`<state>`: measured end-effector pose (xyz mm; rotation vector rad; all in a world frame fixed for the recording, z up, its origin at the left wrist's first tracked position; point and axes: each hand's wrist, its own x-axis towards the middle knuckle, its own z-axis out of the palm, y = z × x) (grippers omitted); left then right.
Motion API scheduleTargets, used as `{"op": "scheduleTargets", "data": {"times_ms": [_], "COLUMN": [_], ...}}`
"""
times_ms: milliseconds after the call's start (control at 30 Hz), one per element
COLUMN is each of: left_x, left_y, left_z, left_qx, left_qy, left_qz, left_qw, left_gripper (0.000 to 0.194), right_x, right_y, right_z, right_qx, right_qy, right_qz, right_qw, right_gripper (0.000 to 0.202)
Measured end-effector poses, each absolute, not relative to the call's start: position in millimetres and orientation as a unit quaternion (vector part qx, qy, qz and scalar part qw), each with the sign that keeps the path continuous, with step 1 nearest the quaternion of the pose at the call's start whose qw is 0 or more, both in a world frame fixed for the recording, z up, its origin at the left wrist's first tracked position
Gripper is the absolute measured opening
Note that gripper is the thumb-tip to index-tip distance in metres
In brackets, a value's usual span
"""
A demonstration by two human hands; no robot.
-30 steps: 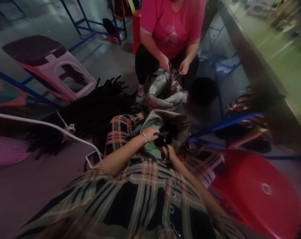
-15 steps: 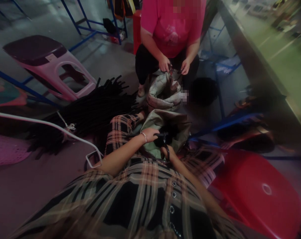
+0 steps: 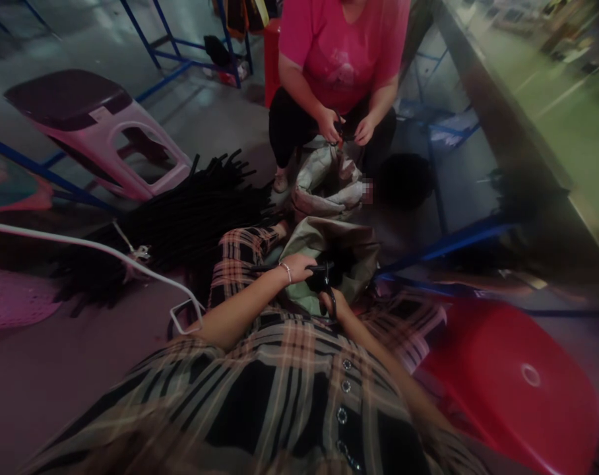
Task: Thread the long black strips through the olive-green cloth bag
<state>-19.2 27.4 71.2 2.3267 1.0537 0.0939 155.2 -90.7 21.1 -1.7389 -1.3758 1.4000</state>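
Note:
Over an open greenish sack (image 3: pixel 307 241) between my knees, my left hand (image 3: pixel 300 268) is closed round a thin black strip (image 3: pixel 320 268), whose other end sticks out behind the wrist. My right hand (image 3: pixel 332 303) is closed on the handle of black scissors (image 3: pixel 334 300), just below and to the right of the left hand. The scissors point up at the end of the strip. Dark pieces lie inside the sack, too dim to make out singly.
Opposite, a person in a pink shirt (image 3: pixel 346 59) works over a pale sack (image 3: pixel 319 201). On the left are a bundle of black strips (image 3: pixel 195 204), a pink stool (image 3: pixel 151 158) and a white bar (image 3: pixel 96 245). A red stool (image 3: pixel 522 376) stands at right.
My hands have barely moved. The other person's hands have come closer together above the pale sack. A blurred arm low on the right is no longer clearly seen.

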Motion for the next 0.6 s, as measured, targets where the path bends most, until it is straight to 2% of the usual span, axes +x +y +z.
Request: {"op": "scheduleTargets", "data": {"times_ms": [167, 600], "left_x": [-20, -39], "left_y": [29, 40], "left_z": [68, 70], "left_qx": [0.869, 0.856], "left_qy": [0.410, 0.451], "left_qz": [0.033, 0.002], "left_qw": [0.276, 0.252], "left_gripper": [0.028, 0.027], "right_x": [155, 154], "right_y": [-92, -86], "right_z": [25, 27], "right_qx": [-0.670, -0.702], "right_qy": [-0.509, -0.457], "right_qz": [0.480, 0.486], "right_qw": [0.248, 0.247], "right_gripper": [0.026, 0.023]}}
